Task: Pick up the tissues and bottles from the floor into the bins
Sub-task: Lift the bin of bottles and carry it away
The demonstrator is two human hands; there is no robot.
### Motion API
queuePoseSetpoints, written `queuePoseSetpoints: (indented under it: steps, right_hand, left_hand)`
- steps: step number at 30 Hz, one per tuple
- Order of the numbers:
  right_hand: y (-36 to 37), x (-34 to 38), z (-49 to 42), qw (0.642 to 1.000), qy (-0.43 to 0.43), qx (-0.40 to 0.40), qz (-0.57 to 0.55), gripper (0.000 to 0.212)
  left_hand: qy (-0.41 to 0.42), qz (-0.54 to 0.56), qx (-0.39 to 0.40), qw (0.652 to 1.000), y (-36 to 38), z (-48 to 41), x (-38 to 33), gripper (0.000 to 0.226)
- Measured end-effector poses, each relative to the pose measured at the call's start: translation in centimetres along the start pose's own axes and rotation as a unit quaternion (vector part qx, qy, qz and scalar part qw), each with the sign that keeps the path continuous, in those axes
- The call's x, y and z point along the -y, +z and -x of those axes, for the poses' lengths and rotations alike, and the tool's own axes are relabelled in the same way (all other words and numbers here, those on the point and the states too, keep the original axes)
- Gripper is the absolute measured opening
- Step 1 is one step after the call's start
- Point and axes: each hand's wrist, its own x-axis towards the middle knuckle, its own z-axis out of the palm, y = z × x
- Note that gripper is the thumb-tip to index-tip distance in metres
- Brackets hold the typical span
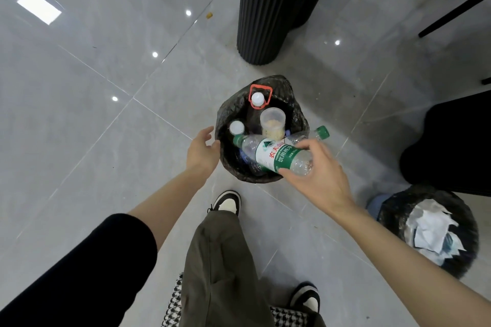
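My right hand [317, 167] grips the base of a clear plastic bottle with a green label [268, 152], held sideways over the mouth of a black-lined bin [297, 111]. A second bottle with a green cap [317, 133] lies just behind it across the bin's rim. Inside the bin stand a bottle with a red handle ring [257, 98], a white-capped bottle [236, 127] and a clear plastic cup [272, 121]. My left hand [202, 150] hovers at the bin's left rim, fingers relaxed and holding nothing. A second black-lined bin [393, 218] at the right holds crumpled tissues [430, 228].
A black ribbed column [268, 8] rises just behind the bottle bin. Black furniture legs [451, 13] and a dark seat [451, 146] stand at the right. A small yellow scrap [209, 15] lies on the grey tiled floor far back. My shoes and trouser leg are below the bin.
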Motion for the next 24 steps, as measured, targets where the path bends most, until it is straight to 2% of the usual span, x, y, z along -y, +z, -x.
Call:
queuePoseSetpoints:
  steps: [4,7,12,16,20,22,24]
  right_hand:
    - [1.1,-0.2,-0.4,0.995,-0.051,0.022,0.088,0.054]
    - [3.2,0.1,-1.8,0.992,-0.075,0.032,0.095,0.055]
    - [6.9,0.5,-4.6,0.989,-0.069,0.093,0.088,0.064]
    - [8.3,0.3,-5.8,0.98,-0.067,0.116,0.147,0.076]
    - [8.1,-0.1,-5.7,0.967,-0.075,0.127,0.206,0.077]
    - [7.8,-0.1,-4.9,0.971,-0.083,0.109,0.194,0.074]
    - [7.6,0.0,-3.7,0.988,-0.071,0.038,0.133,0.065]
  left_hand:
    - [-0.005,-0.008,0.004,1.0,0.6,0.3,0.3,0.045]
    - [0.003,-0.02,0.005,1.0,0.8,-0.1,0.7,0.044]
    - [0.023,-0.046,-0.007,0.999,0.6,-1.4,1.8,0.042]
    - [0.015,-0.058,0.005,0.998,0.3,-2.5,2.0,0.043]
    - [0.008,-0.074,0.019,0.997,0.2,-3.0,1.8,0.045]
    - [0.003,-0.075,0.02,0.997,0.1,-3.0,1.6,0.046]
    - [0.003,-0.071,0.021,0.997,0.0,-2.8,1.3,0.047]
